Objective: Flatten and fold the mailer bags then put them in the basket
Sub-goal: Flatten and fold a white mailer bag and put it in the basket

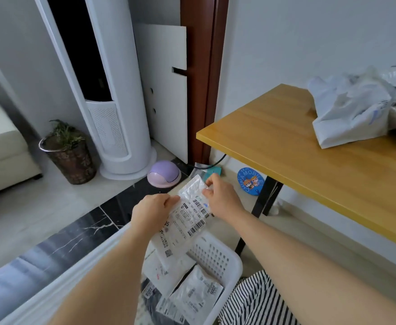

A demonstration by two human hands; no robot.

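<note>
Both hands hold one mailer bag (187, 221) in the air above the white basket (218, 256), which stands on the floor beside the wooden table (309, 146). The left hand (152, 209) pinches the bag's left edge, its fingers (170, 200) curled over the plastic, and the right hand (220, 195) grips the upper right part, with its fingers bent round that edge. The bag hangs tilted, its shipping label and barcodes facing up; it looks fairly flat, but I cannot tell whether it has been folded yet or is only stretched out. Inside the basket lie several bags (192, 294) already flattened, at least two or three pale ones with printed labels, overlapping each other on the bottom, so part of the job is plainly done. On the table's far right sits a heap of crumpled bags (354, 111), loosely piled and not flattened, which I judge to be the work still left; how many are in it cannot be counted, since the heap runs out of view. By that reading the task is somewhere in its middle: some bags stored, one in hand close to going in, and a pile still waiting. The bag in hand hangs just over the basket's near wall, so lowering it in seems the likely step once any fold is finished.
</note>
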